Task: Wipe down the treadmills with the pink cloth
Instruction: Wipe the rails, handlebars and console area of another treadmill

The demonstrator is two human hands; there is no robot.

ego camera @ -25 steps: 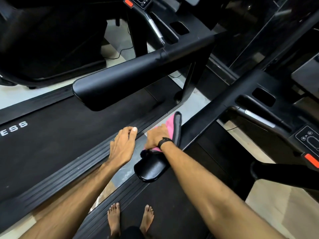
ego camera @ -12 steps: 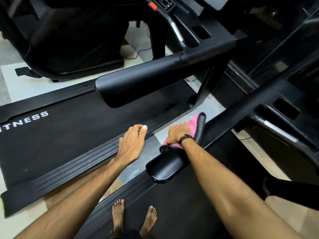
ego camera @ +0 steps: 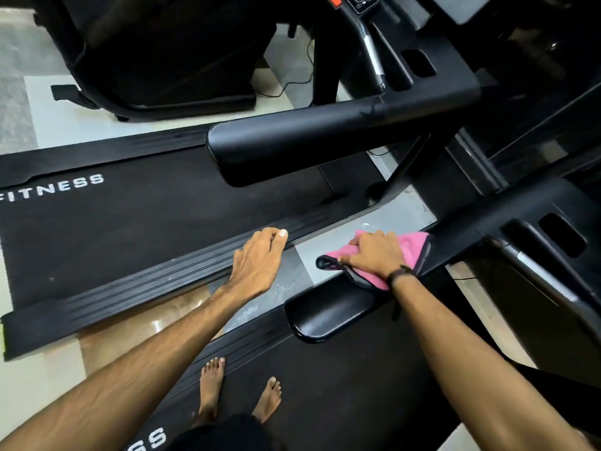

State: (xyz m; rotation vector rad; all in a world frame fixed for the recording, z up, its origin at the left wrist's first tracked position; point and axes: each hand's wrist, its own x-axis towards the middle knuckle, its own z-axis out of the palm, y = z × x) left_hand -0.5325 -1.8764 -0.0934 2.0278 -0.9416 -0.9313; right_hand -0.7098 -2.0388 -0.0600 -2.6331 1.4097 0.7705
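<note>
The pink cloth (ego camera: 411, 252) with a dark border lies draped over the left handrail (ego camera: 328, 315) of the treadmill I stand on. My right hand (ego camera: 374, 253) presses flat on the cloth, fingers spread over it, a dark band on the wrist. My left hand (ego camera: 258, 262) hangs in the air over the gap between the two treadmills, fingers loosely together, holding nothing. A second treadmill lies to the left, its belt (ego camera: 136, 219) marked FITNESS and its padded handrail (ego camera: 312, 141) above.
My bare feet (ego camera: 240, 390) stand on the near treadmill's belt. A ribbed side rail (ego camera: 146, 288) runs along the left treadmill. Tiled floor (ego camera: 276, 288) shows between the machines. Console arms with cup recesses (ego camera: 559, 236) rise at right; another machine base (ego camera: 156, 76) sits at the back left.
The view has swung left and down, showing more of the left treadmill. My right hand has slid the cloth along the handrail and now lies flatter on it. My left hand stays hovering.
</note>
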